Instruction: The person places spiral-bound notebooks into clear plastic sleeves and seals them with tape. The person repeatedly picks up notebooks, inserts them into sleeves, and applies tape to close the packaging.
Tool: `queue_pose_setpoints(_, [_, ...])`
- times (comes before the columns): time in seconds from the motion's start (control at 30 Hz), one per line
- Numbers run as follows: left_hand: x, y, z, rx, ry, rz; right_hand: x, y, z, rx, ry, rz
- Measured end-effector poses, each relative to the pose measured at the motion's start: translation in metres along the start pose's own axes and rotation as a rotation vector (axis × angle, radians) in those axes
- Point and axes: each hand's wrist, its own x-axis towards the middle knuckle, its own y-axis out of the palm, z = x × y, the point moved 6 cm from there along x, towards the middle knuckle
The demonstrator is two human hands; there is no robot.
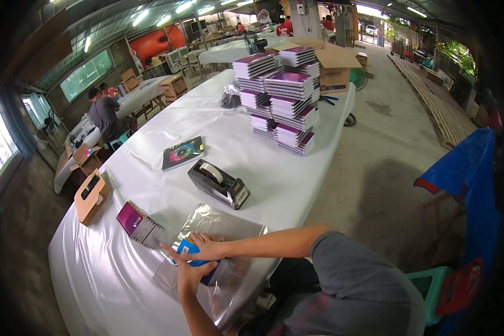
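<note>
A small blue-covered spiral notebook (209,276) lies on a clear plastic sheet (244,228) near the table's front edge. My right hand (206,246) rests over its upper part with fingers spread. Close beside it, my left hand (191,273) is at the notebook's near left side, thumb and a finger stretched apart; its other fingers are partly hidden. Left of the sheet is a small stack of spiral notebooks (139,224) with a purple cover on top. Beyond the sheet stands a black tape dispenser (218,183) holding a roll of tape.
A dark notebook with a colourful ring (183,153) lies farther back on the white-covered table (145,168). Tall piles of purple notebooks (288,101) stand at the far end, near a cardboard box (335,70). An open carton (91,197) sits at the left edge. A person (103,115) sits farther off.
</note>
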Motion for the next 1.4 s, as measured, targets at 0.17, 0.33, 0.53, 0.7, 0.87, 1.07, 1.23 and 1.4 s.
queue_pose_setpoints(0.17, [0.003,-0.005,0.008,-0.129,0.062,-0.003,0.003,0.004,-0.006,-0.163,-0.079,0.043])
queue_pose_setpoints(0.33, [-0.012,-0.032,0.008,-0.076,0.185,-0.133,0.005,0.006,-0.002,-0.180,-0.101,0.043])
queue_pose_setpoints(0.53, [-0.018,-0.028,0.010,0.571,0.345,-0.144,0.006,0.008,-0.010,-0.152,-0.145,0.013])
queue_pose_setpoints(0.7, [-0.014,-0.024,-0.004,0.796,0.210,-0.035,-0.002,0.002,-0.010,-0.111,-0.224,-0.084])
queue_pose_setpoints(0.87, [-0.018,-0.027,-0.009,0.896,0.055,0.001,-0.058,-0.040,-0.030,-0.530,-0.166,-0.662])
queue_pose_setpoints(1.07, [-0.013,-0.018,-0.013,0.922,0.046,0.030,-0.051,-0.019,-0.086,-0.612,-0.073,-0.580])
queue_pose_setpoints(1.23, [-0.013,-0.024,-0.011,0.936,0.037,0.019,-0.046,-0.022,-0.074,-0.366,-0.247,-0.647])
queue_pose_setpoints(1.4, [-0.012,-0.021,-0.017,0.954,0.041,0.028,-0.003,-0.068,-0.075,0.256,-0.146,-0.430])
